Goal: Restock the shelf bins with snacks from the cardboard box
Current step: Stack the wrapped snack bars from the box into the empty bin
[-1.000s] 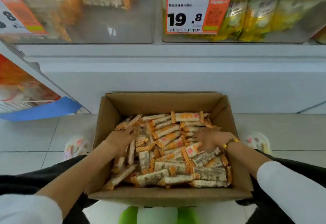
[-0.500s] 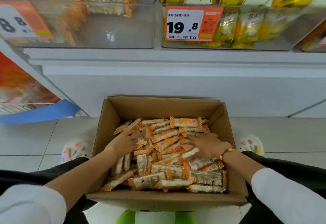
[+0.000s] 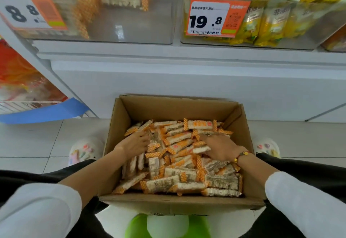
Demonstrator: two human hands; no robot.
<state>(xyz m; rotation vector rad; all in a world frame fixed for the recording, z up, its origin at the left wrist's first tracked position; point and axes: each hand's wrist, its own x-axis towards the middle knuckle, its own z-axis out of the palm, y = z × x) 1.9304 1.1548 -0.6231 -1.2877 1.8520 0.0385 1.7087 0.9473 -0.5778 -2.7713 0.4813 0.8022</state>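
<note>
Both hands lay in the box [image 3: 119,125] on the heaped snacks [image 3: 179,162]. The left hand [image 3: 133,144] rested flat, fingers straight; the right hand [image 3: 220,148] spread loosely over bars between them. Above both hands stood the bin [image 3: 131,22], part-filled.

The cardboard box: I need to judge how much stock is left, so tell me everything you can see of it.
The cardboard box is plain brown, open-topped, and sits on the pale tiled floor below the shelf bins. Orange-and-white wrapped snack bars are heaped loosely inside. The left hand and right hand rest on the heap.
</note>
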